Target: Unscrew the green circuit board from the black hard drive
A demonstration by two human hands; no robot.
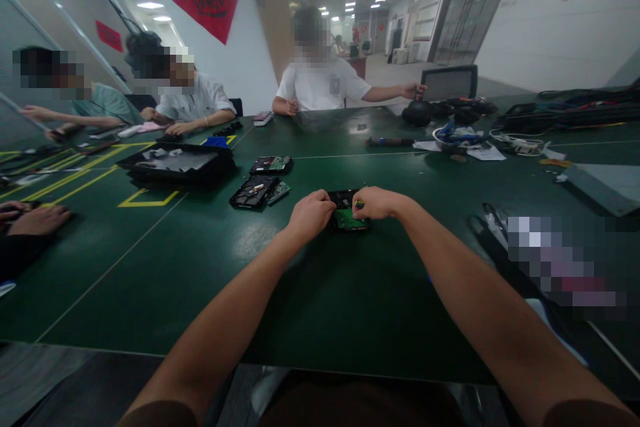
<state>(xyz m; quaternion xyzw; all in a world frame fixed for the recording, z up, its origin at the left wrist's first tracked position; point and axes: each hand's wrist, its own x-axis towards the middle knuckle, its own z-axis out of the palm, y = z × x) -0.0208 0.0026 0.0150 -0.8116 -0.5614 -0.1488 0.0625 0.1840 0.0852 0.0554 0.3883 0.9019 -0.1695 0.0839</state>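
On the green tabletop in front of me lies a hard drive (349, 219), its green circuit board facing up and its far part black. My left hand (314, 215) is closed on the drive's left edge, fingertips against the casing. Above the board's right side, my right hand (377, 203) is closed in a pinch around a small dark and yellow tool, which looks like a screwdriver (359, 204). Its tip is hidden by the fingers. Left of my hands lie another hard drive (271, 165), a black drive casing (254, 192) and a loose circuit board (279, 193).
A black tray (177, 163) with small parts stands to the left. At the back right are a bowl of cables (460, 137), a dark-handled tool (390, 142) and a metal case (603, 185). People sit across and left; another person's hand (43, 219) rests at the left edge.
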